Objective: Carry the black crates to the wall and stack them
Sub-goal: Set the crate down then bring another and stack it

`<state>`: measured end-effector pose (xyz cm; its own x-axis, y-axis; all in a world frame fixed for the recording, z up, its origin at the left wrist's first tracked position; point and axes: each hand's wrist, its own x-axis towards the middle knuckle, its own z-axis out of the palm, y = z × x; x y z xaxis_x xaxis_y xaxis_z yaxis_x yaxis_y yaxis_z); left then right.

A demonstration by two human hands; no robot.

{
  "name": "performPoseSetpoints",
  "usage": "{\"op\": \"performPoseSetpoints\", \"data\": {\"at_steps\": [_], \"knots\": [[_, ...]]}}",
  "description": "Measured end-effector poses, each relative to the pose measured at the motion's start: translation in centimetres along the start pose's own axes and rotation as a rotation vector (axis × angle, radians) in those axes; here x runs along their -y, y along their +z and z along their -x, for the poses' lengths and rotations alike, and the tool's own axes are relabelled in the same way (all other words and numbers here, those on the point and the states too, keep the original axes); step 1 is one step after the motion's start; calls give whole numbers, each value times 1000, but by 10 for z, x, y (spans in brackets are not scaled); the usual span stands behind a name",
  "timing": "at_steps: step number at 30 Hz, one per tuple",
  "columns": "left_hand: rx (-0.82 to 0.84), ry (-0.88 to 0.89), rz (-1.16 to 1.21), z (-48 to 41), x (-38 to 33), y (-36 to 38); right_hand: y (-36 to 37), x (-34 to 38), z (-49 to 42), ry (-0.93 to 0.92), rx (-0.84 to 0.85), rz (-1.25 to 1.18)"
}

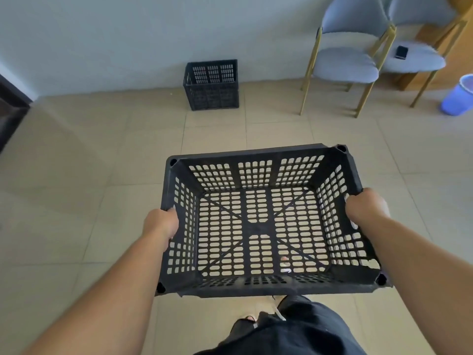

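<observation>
Fingers of left hand point(160, 221) and right hand point(367, 204) clamp carried crate point(258, 226); floor crate point(212, 85), chairs point(345, 62), maybe bucket point(458, 96) ahead.

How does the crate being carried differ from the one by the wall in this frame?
The carried crate is off the floor, gripped at its sides by the left hand and right hand; the wall crate stands on the floor against the wall, untouched. The carried crate has a chipped edge near its right corner; the wall crate shows no such damage from here. Both are black, perforated and open-topped.
</observation>
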<state>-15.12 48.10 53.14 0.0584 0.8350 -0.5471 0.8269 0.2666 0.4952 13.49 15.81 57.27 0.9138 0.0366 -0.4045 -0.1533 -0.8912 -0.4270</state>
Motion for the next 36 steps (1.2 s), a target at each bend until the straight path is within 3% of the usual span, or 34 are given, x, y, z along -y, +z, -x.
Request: {"op": "performPoseSetpoints", "data": {"at_steps": [14,21,27,36], "knots": [[-54,-65,108,-138,-168,-26,33,215,-167,-111,133,8],[-56,-94,142,-250,-220,-54,77,342,-220,-181,138,52],[7,-104,126,-364,-285,-83,119,451,-255,-128,85,88],[20,21,40,-494,-419,-123,147,567,-307,-54,26,-38]]}}
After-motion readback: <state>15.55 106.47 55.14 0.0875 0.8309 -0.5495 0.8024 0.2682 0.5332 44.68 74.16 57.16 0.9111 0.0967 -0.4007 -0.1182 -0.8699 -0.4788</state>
